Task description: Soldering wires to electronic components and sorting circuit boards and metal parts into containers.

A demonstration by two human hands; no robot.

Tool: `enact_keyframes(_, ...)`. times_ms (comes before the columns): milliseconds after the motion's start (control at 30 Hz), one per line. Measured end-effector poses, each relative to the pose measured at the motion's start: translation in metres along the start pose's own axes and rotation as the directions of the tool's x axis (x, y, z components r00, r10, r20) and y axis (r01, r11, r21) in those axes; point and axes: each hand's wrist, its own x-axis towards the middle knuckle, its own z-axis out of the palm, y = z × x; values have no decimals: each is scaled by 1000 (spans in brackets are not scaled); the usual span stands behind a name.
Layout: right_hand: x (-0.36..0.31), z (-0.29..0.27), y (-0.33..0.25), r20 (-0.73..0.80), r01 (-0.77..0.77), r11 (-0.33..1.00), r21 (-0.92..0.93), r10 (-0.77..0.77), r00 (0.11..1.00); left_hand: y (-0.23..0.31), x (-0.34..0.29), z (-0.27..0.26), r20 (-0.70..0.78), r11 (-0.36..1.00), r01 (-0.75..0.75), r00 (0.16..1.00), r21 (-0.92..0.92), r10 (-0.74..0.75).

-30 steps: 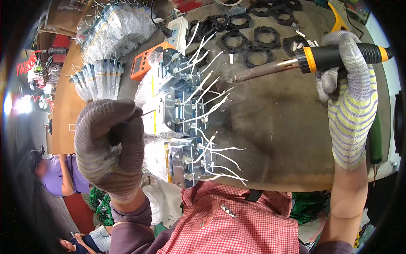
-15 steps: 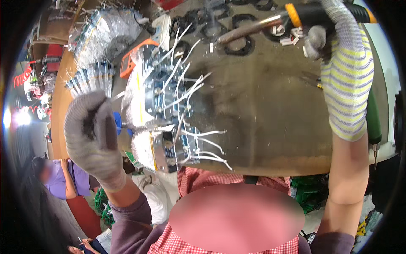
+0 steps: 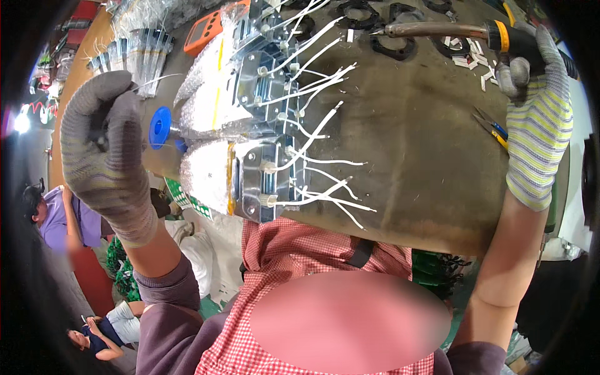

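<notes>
At the scuffed brown workbench (image 3: 425, 156), your right hand (image 3: 537, 125) grips a soldering iron (image 3: 437, 30), your left hand (image 3: 106, 150) pinches a thin strand (image 3: 157, 80), and a purple-shirted person (image 3: 69, 219) appears beyond its left edge.

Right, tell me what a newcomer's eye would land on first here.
Probably the row of metal parts left of centre, bristling with white wires. Next, the long soldering iron at upper right, in the gloved right hand. Then the bright blue spool between the gloved left hand and the metal parts.
</notes>
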Motion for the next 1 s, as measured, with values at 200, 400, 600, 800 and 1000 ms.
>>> enact_keyframes(200,-23,36,-6,111,466,713,-524,-486,867,-34,21,-14,-154,997,-79,985,-13,76)
enact_keyframes(400,-24,53,-25,25,63,990,-125,-61,998,-103,65,-4,-231,990,0,972,-140,-33)
enact_keyframes(600,4,103,-18,336,372,882,-289,-271,902,-126,58,-6,94,997,68,993,44,-72)
enact_keyframes(800,68,123,43,494,510,732,-452,-271,826,-111,-4,-31,214,971,69,970,227,-119)
enact_keyframes(1000,95,94,74,474,208,920,-331,-28,880,-100,-34,-45,438,980,126,880,155,-183)
